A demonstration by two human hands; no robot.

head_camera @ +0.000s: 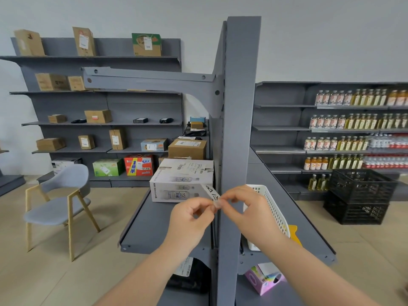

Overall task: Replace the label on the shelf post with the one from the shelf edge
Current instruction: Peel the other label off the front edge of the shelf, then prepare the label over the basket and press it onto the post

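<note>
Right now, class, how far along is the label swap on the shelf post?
Midway, apparently. Both the left hand and right hand pinch one white label beside the shelf post. The post's face shows no label, so sticking this one on remains.

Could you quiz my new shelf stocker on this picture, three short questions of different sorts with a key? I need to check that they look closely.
1. True or false: both hands pinch the label.
2. What stands on the shelf right of the shelf post? A) white basket B) blue bucket C) red crate
3. Fill in: left of the post, behind the left hand, stands a white ____.

Key: 1 true: left hand and right hand meet on it. 2 A, the white basket. 3 box.
</note>
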